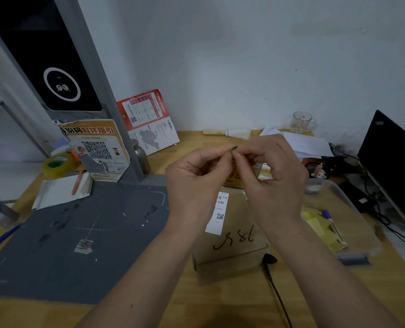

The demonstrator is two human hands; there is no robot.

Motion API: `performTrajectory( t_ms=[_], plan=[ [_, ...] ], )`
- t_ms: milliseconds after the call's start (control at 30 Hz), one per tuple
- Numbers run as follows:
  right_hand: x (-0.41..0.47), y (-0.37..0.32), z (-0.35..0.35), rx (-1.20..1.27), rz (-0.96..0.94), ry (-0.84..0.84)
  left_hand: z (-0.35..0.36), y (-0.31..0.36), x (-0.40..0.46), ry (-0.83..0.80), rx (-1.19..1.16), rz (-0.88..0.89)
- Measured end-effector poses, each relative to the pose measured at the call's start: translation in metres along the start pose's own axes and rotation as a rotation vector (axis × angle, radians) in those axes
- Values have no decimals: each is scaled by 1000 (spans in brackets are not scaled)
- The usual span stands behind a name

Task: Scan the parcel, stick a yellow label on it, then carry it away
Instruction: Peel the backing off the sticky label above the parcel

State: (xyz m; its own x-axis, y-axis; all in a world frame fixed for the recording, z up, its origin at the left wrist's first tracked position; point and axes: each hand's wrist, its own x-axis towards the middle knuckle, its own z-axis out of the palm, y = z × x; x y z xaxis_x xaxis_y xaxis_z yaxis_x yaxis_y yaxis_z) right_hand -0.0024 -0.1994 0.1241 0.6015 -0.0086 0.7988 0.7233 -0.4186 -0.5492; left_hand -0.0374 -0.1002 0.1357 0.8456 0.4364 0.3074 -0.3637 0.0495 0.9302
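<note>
Fingertips (230, 154) of left hand (194, 176) and right hand (270, 171) pinch a small yellowish label (232, 148) between them, raised above the parcel (232, 242), which sits toward the table's (220, 304) near edge beside the grey mat (78, 233). Judged step: peeling the backing. Best to separate one corner slowly and keep the adhesive off the fingers, then press onto bare cardboard clear of the white shipping label (219, 213).

1. A cardboard parcel (230, 245) on the desk bears a large handwritten black mark, upside down to the camera; it looks like "86" plus another character.
2. A white shipping label (218, 213) on the parcel's top shows "C40", a small barcode and a QR code.
3. An orange-and-white leaflet (97, 150) leaning against the grey stand is headed "取件指引" above a large QR code.
4. A red-and-white flyer (147, 121) against the wall carries tables and a map; its print is too small to read.
</note>
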Motion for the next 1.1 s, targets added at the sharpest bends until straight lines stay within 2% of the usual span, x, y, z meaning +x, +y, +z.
performTrajectory(
  t_ms=[167,300,467,567,667,733,800,867,967,1033,1100],
  plan=[
    [5,-14,-3,434,473,-114,-1,-5,4,62,117,168],
    [11,-17,-7,615,636,-192,-3,-6,3,64,153,248],
    [11,-11,-6,644,673,-238,-2,-5,3,70,113,234],
    [10,-10,-6,667,688,-287,-2,-6,2,75,172,253],
    [9,-8,-5,667,685,-301,-5,-7,6,151,268,252],
    [8,-6,-5,647,671,-297,-7,-7,11,202,368,171],
    [6,-5,-4,623,656,-288,-10,-8,15,165,397,-18],
    [5,-4,-4,593,645,-287,-13,-8,17,79,245,-273],
    [3,-3,-1,544,620,-289,-14,-7,20,-16,-360,-585],
    [2,0,1,499,592,-298,-16,-6,22,-57,-550,-623],
    [0,2,1,447,574,-354,-17,-8,22,-86,-540,-560]
  ],
)
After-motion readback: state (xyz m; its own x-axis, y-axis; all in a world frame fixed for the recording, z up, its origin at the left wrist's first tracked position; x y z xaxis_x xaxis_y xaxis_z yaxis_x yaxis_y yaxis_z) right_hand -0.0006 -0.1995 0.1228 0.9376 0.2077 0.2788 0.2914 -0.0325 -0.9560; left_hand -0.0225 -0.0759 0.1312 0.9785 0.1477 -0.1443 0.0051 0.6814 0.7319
